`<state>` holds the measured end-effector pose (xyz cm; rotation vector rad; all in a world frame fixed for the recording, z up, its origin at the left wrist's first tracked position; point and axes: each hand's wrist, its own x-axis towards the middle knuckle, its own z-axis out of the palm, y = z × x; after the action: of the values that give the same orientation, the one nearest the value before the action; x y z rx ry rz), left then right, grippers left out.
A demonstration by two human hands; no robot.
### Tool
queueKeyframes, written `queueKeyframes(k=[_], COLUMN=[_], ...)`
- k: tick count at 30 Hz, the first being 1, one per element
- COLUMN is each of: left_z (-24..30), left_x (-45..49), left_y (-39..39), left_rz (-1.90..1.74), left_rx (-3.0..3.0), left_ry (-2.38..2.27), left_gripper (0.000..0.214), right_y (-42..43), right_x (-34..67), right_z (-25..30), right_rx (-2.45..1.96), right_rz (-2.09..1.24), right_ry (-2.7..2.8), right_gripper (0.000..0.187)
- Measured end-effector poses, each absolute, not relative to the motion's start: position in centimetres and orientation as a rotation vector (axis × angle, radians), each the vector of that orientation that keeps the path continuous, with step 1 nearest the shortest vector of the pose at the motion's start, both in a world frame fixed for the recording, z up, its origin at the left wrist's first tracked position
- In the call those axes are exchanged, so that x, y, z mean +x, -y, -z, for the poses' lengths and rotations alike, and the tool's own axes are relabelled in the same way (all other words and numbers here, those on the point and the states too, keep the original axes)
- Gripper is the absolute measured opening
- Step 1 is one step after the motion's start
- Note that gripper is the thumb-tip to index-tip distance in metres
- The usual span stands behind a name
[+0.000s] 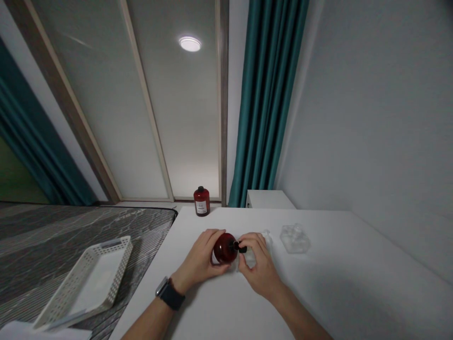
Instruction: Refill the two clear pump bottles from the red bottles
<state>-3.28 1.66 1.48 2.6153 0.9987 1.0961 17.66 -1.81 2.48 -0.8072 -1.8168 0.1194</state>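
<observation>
My left hand [202,257] is wrapped round a dark red bottle [224,249] lying tilted on the white table [318,293], its neck pointing right. My right hand [257,267] pinches the small black cap [242,248] at the bottle's mouth. A small clear bottle [264,238] stands just behind my right hand, partly hidden by it. A black watch [170,293] is on my left wrist.
A second dark red bottle with a white label [201,201] stands at the table's far edge. A clear glass bottle [294,238] sits to the right. A white perforated basket [88,278] rests on the grey patterned surface at left. Teal curtain [265,104] hangs behind.
</observation>
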Motion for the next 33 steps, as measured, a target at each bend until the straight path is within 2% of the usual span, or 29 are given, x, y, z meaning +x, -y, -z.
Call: queueKeyframes(k=[16,28,33], left_z=[-1.5,-1.6,-1.8], left_x=[-3.1,-3.0,-2.8], left_y=[-1.7,-1.8,-1.8], left_rz=[-1.196,-1.182,-1.187], left_rx=[2.433,2.397,2.384], left_ry=[-0.990,-1.021,-1.026], left_gripper=[0.073,0.067,0.066], right_y=[1.7,3.7,3.4], right_x=[20.3,29.0,29.6], right_z=[-2.1,2.4,3.2], right_rx=[-0.870,-1.194,-1.552], right_rz=[-0.016,-0.125,-0.296], right_ry=[1.777,1.863,1.773], right_gripper=[0.020,0.006,0.028])
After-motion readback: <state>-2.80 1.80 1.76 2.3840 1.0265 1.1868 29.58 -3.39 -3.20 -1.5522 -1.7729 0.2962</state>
